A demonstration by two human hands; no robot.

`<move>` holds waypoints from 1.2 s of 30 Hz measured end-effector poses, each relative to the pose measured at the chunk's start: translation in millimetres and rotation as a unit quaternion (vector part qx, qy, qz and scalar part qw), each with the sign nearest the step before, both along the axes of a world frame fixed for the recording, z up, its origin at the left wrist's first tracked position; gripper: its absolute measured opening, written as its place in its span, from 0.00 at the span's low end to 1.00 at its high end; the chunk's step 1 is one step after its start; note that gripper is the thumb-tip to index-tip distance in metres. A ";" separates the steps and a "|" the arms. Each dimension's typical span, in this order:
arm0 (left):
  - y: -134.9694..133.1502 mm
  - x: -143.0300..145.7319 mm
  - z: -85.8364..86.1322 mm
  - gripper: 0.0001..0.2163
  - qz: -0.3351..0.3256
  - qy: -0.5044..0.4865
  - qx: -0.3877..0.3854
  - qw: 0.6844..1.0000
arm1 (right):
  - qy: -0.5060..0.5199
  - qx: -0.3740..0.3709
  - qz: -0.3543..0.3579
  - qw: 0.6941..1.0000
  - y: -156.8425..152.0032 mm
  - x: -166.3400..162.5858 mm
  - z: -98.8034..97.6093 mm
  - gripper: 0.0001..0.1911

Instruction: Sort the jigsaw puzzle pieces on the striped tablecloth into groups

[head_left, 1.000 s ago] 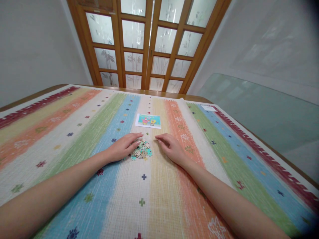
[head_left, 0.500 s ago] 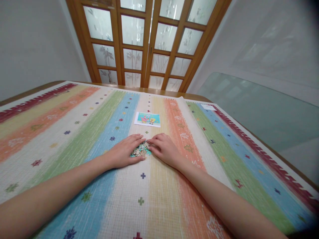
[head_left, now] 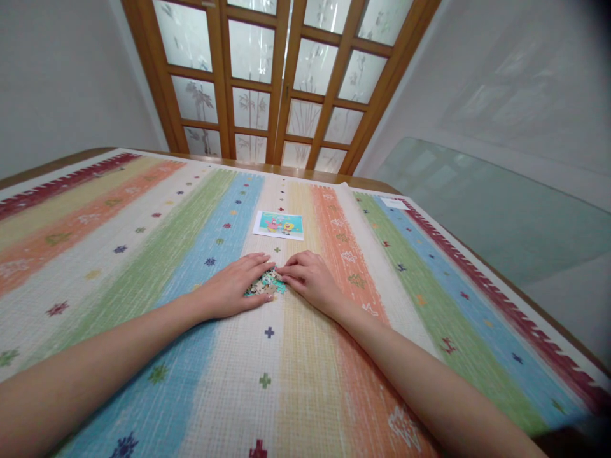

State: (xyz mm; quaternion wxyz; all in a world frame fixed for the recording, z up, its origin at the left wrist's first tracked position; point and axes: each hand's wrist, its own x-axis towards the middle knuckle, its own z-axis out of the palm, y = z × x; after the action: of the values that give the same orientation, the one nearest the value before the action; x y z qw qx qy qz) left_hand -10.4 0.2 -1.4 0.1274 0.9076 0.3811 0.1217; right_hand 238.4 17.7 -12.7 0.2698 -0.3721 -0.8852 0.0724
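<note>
A small heap of jigsaw pieces (head_left: 266,284), teal and beige, lies on the striped tablecloth (head_left: 143,267) in the middle of the table. My left hand (head_left: 233,289) cups the heap from the left, fingers stretched out along its far side. My right hand (head_left: 308,280) presses against the heap from the right, fingers extended and touching the pieces. The fingertips of both hands nearly meet beyond the heap. A small cartoon picture card (head_left: 278,224) lies flat just beyond the hands.
A small white label (head_left: 394,203) sits on the cloth at the far right. The wooden table edge (head_left: 267,166) runs along the back. Behind it stands a wooden door with frosted glass panes (head_left: 281,76). A glass panel (head_left: 501,216) is off to the right.
My right hand moved left from apart to against the heap. Both hands closed in, and the spread of pieces became narrower. The view has tilted slightly downward.
</note>
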 end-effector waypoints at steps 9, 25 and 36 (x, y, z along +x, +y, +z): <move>-0.3 -0.3 0.8 0.34 -0.001 -0.015 -0.004 1.000 | 0.088 -0.073 0.002 0.993 5.1 2.7 0.6 0.05; 1.6 -4.2 -2.5 0.32 -0.015 -0.008 0.011 1.000 | 0.282 -0.225 -0.161 0.919 19.5 23.6 0.9 0.13; 2.2 -5.5 -6.9 0.32 -0.012 -0.020 0.021 1.000 | 0.187 -0.184 -0.195 0.945 29.4 33.3 -10.9 0.10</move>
State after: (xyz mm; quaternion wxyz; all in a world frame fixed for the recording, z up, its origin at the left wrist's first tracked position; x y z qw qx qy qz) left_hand -16.0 2.4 -8.2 0.1179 0.9120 0.3646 0.1466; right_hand 271.7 47.1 -23.5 0.3659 -0.5606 -0.7004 0.2478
